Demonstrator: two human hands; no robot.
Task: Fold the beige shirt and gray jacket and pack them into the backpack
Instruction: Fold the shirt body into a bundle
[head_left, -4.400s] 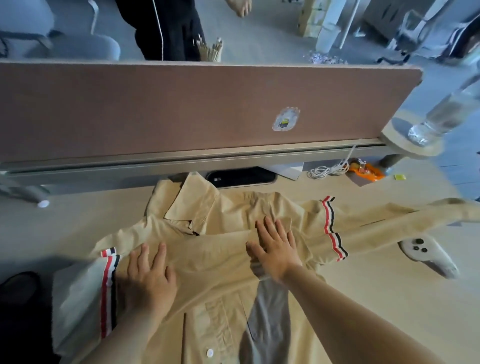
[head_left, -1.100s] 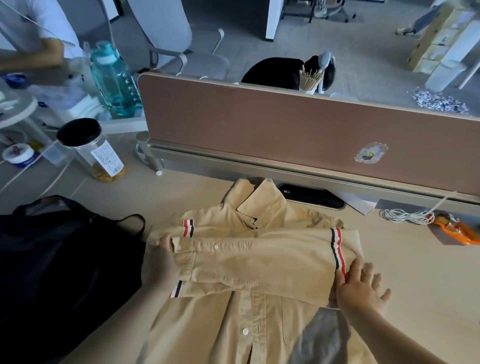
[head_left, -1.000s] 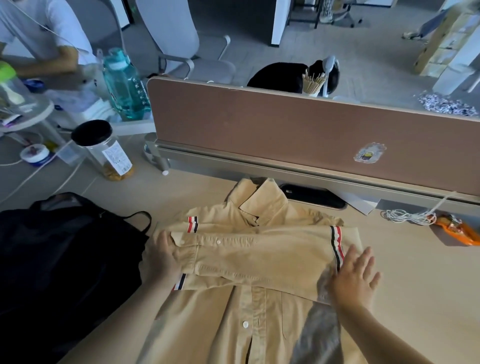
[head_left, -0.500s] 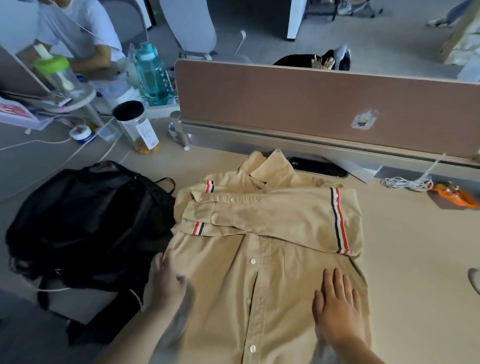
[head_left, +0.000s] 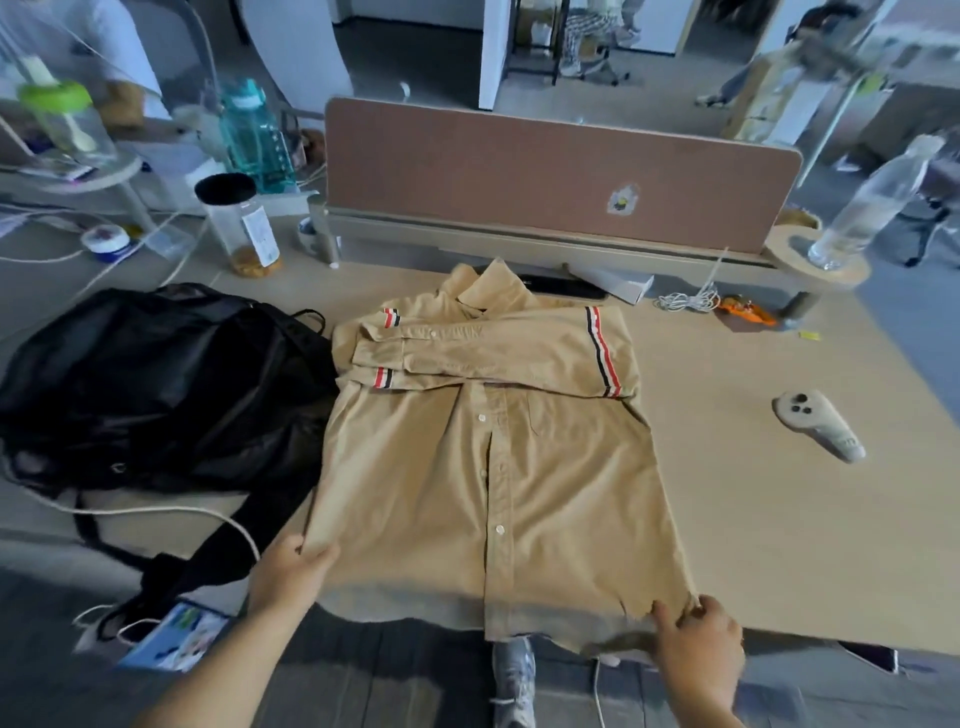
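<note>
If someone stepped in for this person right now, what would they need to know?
Left hand grips the beige shirt at its lower-left hem corner; right hand grips the lower-right corner.
The shirt lies buttons up on the table, both sleeves folded across the chest. The black backpack sits to its left.
Left to do: fold the hem up toward the collar, then pack it. The gray jacket is not visible.

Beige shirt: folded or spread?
Partly folded: sleeves of the beige shirt lie across its chest, body spread flat; left hand and right hand hold the hem.
</note>
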